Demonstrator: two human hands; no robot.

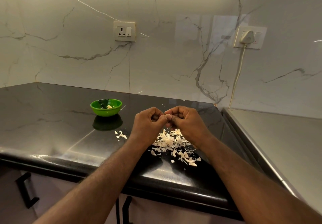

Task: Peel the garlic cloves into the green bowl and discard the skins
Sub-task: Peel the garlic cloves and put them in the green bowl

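My left hand and my right hand meet above the black counter, fingers curled, pinching a small garlic clove between them; only a pale sliver of it shows. Below the hands lies a heap of garlic skins. A smaller scatter of skins lies to the left. The green bowl stands further left and back, with a peeled clove inside.
The black counter runs to a marble wall with two sockets; a plug and white cord hang at the right. A steel surface adjoins on the right. Cabinet handles sit below the counter's front edge.
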